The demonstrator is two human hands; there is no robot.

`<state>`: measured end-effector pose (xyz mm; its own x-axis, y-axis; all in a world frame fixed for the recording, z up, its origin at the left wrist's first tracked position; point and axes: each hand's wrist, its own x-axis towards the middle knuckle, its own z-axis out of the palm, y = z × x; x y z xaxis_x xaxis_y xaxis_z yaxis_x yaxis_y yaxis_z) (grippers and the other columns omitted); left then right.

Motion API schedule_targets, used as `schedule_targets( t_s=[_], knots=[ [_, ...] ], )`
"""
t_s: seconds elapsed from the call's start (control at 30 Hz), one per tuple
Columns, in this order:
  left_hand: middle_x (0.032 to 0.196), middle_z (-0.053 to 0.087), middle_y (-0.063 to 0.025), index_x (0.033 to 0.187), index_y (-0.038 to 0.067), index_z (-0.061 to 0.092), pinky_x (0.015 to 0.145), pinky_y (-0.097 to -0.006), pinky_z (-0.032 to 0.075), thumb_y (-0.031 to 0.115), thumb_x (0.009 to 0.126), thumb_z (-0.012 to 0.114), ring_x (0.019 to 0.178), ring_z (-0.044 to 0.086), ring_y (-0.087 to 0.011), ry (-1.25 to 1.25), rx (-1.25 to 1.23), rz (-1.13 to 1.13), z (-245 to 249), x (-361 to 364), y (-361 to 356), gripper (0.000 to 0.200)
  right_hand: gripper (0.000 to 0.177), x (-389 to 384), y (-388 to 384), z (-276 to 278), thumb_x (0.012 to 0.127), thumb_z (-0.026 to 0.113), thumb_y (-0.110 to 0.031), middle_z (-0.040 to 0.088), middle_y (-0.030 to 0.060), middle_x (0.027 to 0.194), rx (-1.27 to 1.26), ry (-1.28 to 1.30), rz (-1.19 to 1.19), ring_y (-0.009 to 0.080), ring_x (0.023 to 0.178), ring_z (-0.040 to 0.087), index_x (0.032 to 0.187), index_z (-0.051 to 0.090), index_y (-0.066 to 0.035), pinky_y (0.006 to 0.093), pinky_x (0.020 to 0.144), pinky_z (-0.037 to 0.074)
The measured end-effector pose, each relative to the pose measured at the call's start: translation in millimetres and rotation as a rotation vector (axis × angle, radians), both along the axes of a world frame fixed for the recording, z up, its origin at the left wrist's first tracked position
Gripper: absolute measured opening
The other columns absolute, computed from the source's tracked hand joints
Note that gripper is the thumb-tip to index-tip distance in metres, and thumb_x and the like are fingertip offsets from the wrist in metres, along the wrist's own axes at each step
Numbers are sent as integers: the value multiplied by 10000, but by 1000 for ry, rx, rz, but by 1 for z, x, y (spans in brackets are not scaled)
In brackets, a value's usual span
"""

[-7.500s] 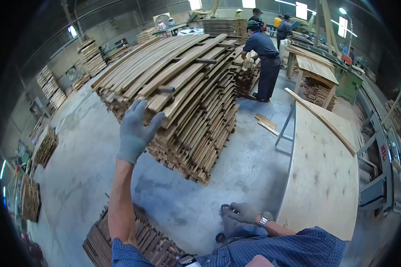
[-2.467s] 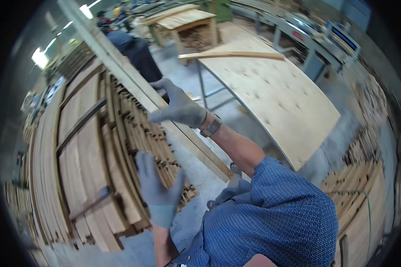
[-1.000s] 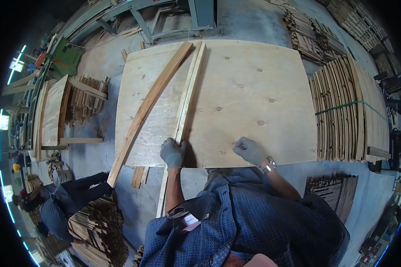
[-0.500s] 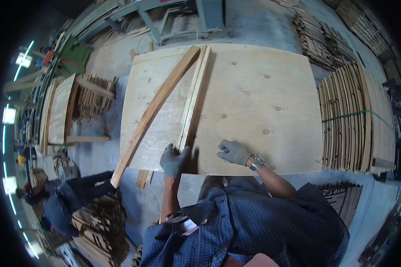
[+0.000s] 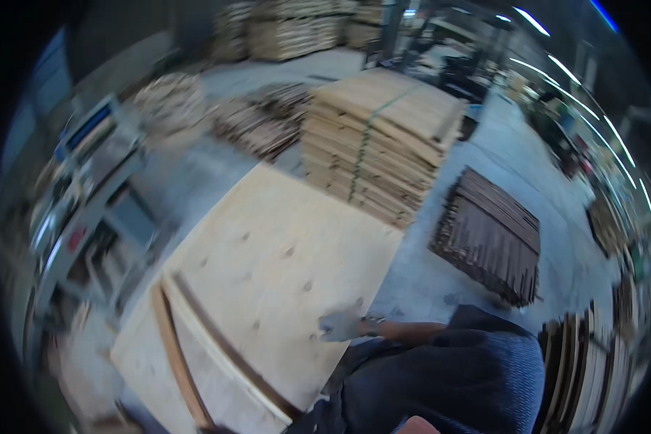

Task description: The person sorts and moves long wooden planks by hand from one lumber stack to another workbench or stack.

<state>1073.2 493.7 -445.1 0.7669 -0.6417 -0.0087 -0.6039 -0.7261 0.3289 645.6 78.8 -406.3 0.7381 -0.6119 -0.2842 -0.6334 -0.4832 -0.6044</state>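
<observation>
Plywood (image 5: 267, 224) spreads beneath our gloved right hand (image 5: 340, 327) — too blurred to tell curled or spread — with timber strips (image 5: 176, 354) lying toward its left side. Green-strapped boards (image 5: 394, 170) stand just beyond; the machine's (image 5: 134, 220) red marking (image 5: 74, 240) is unreadable.

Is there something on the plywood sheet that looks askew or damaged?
Only slightly: on the plywood sheet, the brown wooden strip lies askew to the paler strip; they nearly meet at one end and spread apart at the other. No damage shows, but blur hides fine detail.
</observation>
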Motion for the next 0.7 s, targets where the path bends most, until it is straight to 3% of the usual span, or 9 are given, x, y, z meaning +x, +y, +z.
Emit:
schedule_targets(
  t_s=[0.07,0.13,0.17,0.23,0.27,0.33,0.43,0.47,0.7],
  knots=[
    [806,701,-160,896,12,645,653,-452,554,249,862,751,721,694,-330,113,-38,2,-1,-2,6,262,360,-18,16,-31,861,693,-395,619,143,870,-173,-67,143,339,785,589,881,624,-43,477,706,464],
    [746,704,-142,853,10,654,635,-430,552,227,863,733,705,704,-306,225,-54,13,18,-5,2,230,259,-14,27,-3,869,712,-283,633,121,882,103,-57,81,266,785,607,899,655,-32,424,702,483],
    [663,633,-112,867,16,683,613,-388,516,227,875,710,628,615,-235,222,-39,25,21,-3,-1,213,220,-15,28,-3,879,717,-227,646,109,859,82,-83,75,235,743,613,955,679,-24,385,684,499],
    [869,713,-69,1101,-55,703,715,-304,510,252,936,689,783,611,-123,565,-400,55,62,-25,-22,349,277,-9,29,-2,875,723,-253,620,125,806,175,-92,75,259,723,601,876,616,2,414,662,485],
    [976,720,-52,1200,-58,688,753,-268,499,258,975,653,853,598,-87,645,-337,98,60,-29,-20,389,273,-3,28,-1,879,724,-247,635,128,822,229,-64,95,247,727,612,884,620,6,403,670,494],
    [959,701,-38,1191,-59,691,762,-257,492,262,999,622,872,589,-75,980,-485,293,66,-54,-33,380,265,3,25,5,887,725,-235,667,134,855,308,-7,95,223,736,634,902,630,13,381,688,513],
    [967,686,-18,1187,-55,694,757,-252,488,269,1015,602,880,585,-71,1083,-466,303,41,-56,-35,378,306,30,25,17,910,728,-266,700,146,873,331,-29,137,206,798,680,1006,639,11,368,733,543],
    [923,678,0,1170,-49,699,742,-247,484,281,1001,627,836,579,-69,982,-609,302,33,-71,-47,378,316,36,25,14,915,728,-274,703,145,867,344,-67,141,208,811,690,1025,638,8,369,737,547],
    [874,705,-44,1216,-65,667,684,-287,512,230,934,689,775,605,-92,878,-512,237,27,-114,-83,409,358,113,44,32,928,714,-342,741,173,960,319,3,306,289,897,734,1043,635,-12,379,784,568]
  ],
)
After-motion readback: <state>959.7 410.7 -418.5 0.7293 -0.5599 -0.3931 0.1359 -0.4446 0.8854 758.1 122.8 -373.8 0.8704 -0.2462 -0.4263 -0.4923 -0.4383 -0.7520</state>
